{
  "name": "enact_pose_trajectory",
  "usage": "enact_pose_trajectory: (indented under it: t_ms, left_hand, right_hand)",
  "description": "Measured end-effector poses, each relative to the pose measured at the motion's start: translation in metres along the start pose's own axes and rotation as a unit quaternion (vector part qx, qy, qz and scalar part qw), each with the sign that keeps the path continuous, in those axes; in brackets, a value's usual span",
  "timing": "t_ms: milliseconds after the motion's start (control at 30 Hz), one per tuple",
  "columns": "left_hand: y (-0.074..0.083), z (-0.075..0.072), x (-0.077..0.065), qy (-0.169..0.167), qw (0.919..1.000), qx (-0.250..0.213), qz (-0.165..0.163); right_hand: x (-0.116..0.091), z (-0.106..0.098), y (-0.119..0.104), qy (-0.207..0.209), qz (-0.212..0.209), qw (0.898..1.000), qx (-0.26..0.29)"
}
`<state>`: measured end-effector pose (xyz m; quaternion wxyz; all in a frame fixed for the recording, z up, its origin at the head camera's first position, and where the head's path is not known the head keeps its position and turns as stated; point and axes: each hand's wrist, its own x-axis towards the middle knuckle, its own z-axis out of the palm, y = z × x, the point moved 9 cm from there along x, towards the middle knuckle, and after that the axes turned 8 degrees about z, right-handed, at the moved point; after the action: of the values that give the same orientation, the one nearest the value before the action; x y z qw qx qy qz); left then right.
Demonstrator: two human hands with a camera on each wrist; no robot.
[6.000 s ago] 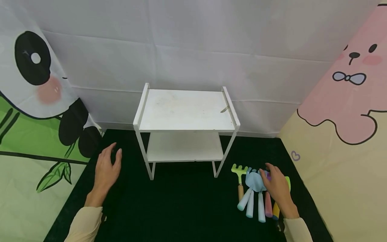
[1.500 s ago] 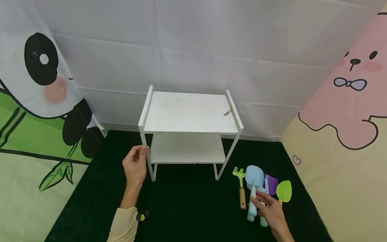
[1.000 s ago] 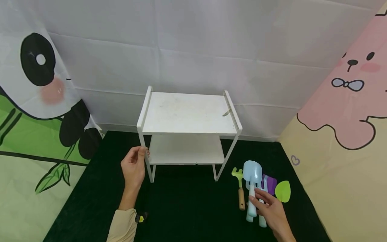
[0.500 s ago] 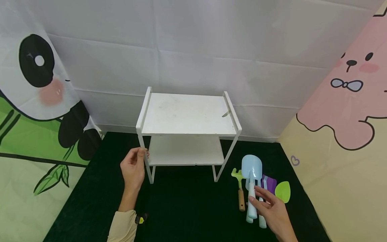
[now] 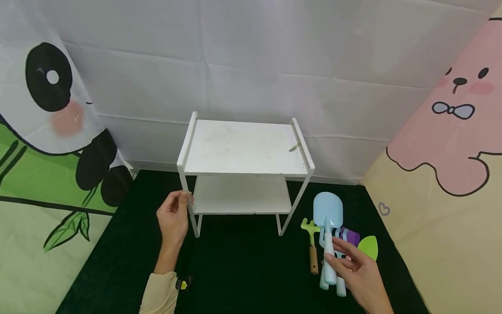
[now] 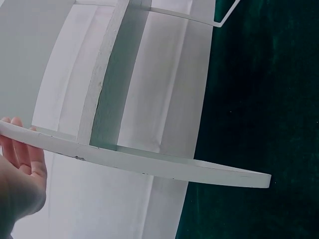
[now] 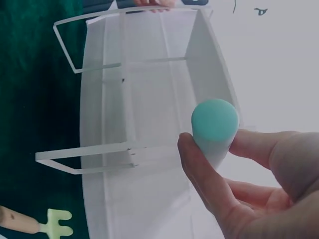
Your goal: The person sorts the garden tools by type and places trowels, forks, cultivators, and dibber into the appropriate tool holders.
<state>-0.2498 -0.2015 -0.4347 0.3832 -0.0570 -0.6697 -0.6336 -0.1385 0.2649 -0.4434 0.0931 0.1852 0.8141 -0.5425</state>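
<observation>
In the head view my left hand (image 5: 174, 218) pinches the front left leg of a small white two-tier shelf (image 5: 245, 146). Its fingertips also show behind the frame in the left wrist view. My right hand (image 5: 361, 272) holds a light-blue toy shovel (image 5: 327, 209) by its pale handle, between thumb and fingers. The shovel's blade points away from me, above the other tools. Its rounded turquoise handle end (image 7: 215, 119) faces the camera in the right wrist view. Beneath it lie more light-blue tools, partly covered; one handle (image 5: 340, 288) shows.
A green rake (image 5: 313, 257) with a wooden handle lies left of the shovel. To the right are a purple tool head (image 5: 352, 237) and a green leaf-shaped shovel (image 5: 368, 247). Dark green cloth (image 5: 235, 270) covers the table; a white curtain (image 5: 255, 56) hangs behind the shelf.
Over six seconds, my left hand has come to the shelf leg and my right hand has gripped the light-blue shovel. During the last second the shovel has risen away from the other tools.
</observation>
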Motion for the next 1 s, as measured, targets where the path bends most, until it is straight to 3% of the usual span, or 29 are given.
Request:
enact_pose_trajectory:
  t_ms: [333,567,1000]
  left_hand:
    - [0.003,0.005,0.003,0.01,0.9999,-0.002,-0.007]
    - [0.034,0.011,0.005,0.007,0.9999,0.008,-0.008]
    - [0.031,0.012,0.004,0.011,0.9996,0.007,-0.024]
  right_hand:
    - [-0.014,-0.007,-0.027,-0.017,-0.013,1.0,-0.012]
    - [-0.02,-0.009,-0.044,-0.022,-0.024,0.999,-0.007]
    - [-0.025,0.001,-0.08,-0.025,-0.08,0.996,-0.033]
